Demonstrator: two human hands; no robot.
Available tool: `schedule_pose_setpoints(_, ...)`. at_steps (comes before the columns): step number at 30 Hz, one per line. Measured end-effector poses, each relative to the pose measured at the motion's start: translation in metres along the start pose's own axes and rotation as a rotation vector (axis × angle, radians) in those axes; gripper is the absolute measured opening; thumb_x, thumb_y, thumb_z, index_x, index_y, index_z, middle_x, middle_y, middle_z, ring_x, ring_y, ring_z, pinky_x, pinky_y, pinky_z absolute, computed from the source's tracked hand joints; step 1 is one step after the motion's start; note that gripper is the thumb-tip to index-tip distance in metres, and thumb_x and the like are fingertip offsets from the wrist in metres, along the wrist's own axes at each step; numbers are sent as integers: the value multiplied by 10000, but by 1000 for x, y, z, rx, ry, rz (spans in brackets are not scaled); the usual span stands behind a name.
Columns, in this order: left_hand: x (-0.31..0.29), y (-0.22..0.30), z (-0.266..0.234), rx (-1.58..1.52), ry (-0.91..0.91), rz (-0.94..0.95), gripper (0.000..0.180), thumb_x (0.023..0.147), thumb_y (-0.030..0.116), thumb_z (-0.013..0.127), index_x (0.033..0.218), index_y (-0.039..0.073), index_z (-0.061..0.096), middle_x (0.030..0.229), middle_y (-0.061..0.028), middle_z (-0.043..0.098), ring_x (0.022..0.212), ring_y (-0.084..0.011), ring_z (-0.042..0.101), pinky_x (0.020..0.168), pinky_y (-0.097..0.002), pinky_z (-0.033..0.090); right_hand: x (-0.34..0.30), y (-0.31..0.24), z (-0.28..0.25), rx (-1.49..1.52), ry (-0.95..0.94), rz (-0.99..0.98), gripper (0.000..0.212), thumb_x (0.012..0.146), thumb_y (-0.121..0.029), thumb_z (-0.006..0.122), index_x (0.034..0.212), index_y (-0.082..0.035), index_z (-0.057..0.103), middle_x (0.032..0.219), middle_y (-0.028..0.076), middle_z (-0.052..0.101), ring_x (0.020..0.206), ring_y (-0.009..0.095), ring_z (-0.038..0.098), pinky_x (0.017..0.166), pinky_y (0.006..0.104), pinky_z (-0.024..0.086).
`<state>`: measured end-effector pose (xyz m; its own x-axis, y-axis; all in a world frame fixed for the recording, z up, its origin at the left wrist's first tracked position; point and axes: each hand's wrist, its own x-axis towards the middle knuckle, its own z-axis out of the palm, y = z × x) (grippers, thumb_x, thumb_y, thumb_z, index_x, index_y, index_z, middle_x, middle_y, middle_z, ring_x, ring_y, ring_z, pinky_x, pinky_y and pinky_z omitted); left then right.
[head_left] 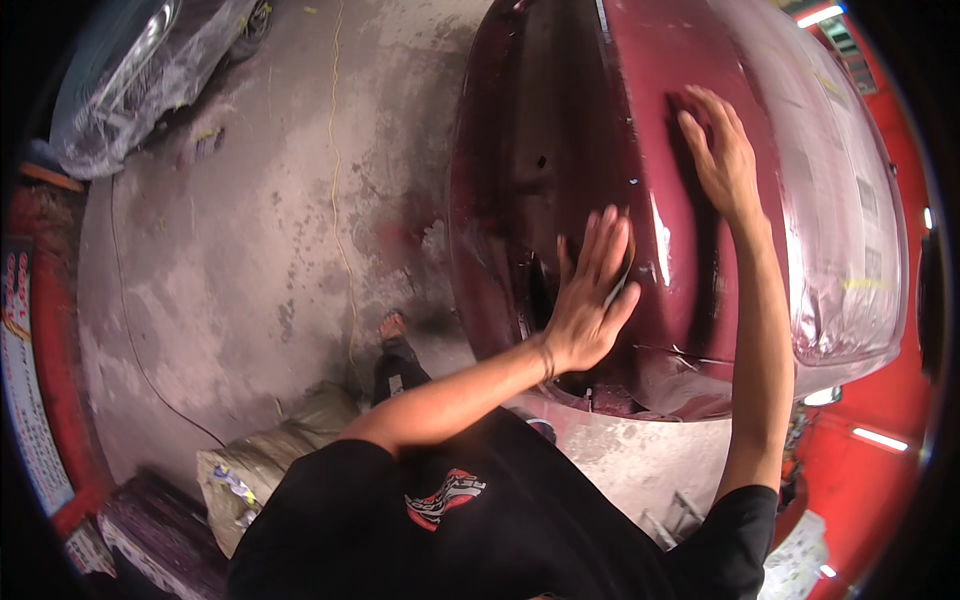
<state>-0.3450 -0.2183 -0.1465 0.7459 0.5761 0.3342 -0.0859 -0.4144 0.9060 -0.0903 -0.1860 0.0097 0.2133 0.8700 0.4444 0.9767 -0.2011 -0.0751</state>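
Note:
A glossy maroon car body [665, 40] fills the right half of the view. My left hand [590, 305] lies with its fingers stretched out along the edge of a body panel, beside a dark gap. A thin pale edge shows by its fingers, and I cannot make out whether it is a separate piece or a reflection. Farther up and to the right, my right hand [724, 165] is spread over the maroon panel with its fingers apart, holding nothing. Whether it touches the paint or hovers just above, I cannot tell. Clear plastic film [850, 220] covers the car's right part.
Another car under plastic film [120, 110] stands at the far left. A yellow cord [336, 150] and a dark cable [130, 330] run over the stained concrete floor [230, 250]. Near my left side lies a crumpled tan sack [290, 440], beside a purple wrapped bundle [165, 530].

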Motion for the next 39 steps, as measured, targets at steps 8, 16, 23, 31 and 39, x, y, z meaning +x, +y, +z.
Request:
schedule_pose_setpoints(8, 138, -56, -32, -89, 219, -113, 746, 1149, 531, 262, 1709, 43, 189, 1792, -183, 147, 1658, -388, 108, 1277, -712, 69, 56, 20, 52, 230, -97, 80, 492, 1112, -368, 556, 1503, -73, 596, 1519, 182, 580, 1445, 311, 528, 1217, 401, 395)
schedule_pose_setpoints(16, -8, -95, 0, -179, 294, -354, 719, 1143, 488, 310, 1729, 98, 160, 1807, -144, 127, 1668, -365, 101, 1284, -693, 10, 69, -6, 51, 220, -140, 150, 505, 1110, -413, 534, 1507, -110, 614, 1516, 133, 608, 1438, 258, 538, 1221, 378, 379)
schedule_pose_setpoints(23, 3, -98, 3, -312, 327, -536, 728, 1141, 528, 296, 1711, 81, 217, 1794, -164, 173, 1665, -360, 125, 1293, -670, 37, 71, -5, 54, 197, -137, 130, 522, 1119, -441, 501, 1508, -113, 619, 1506, 149, 619, 1421, 270, 553, 1214, 382, 385)
schedule_pose_setpoints(31, 41, -245, -20, -264, 194, -676, 711, 1142, 523, 205, 1646, 49, 371, 1660, -214, 449, 1534, -399, 421, 1264, -419, 344, 77, -10, 51, 218, -137, 102, 516, 1126, -440, 503, 1510, -115, 618, 1509, 142, 618, 1427, 256, 546, 1219, 377, 376)
schedule_pose_setpoints(39, 70, -134, -51, -144, -50, -538, 634, 1149, 485, 293, 1649, 109, 396, 1747, -114, 332, 1616, -327, 298, 1308, -656, 103, 62, -5, 50, 244, -130, 188, 485, 1134, -383, 520, 1520, -99, 598, 1541, 120, 590, 1470, 238, 504, 1255, 378, 341)
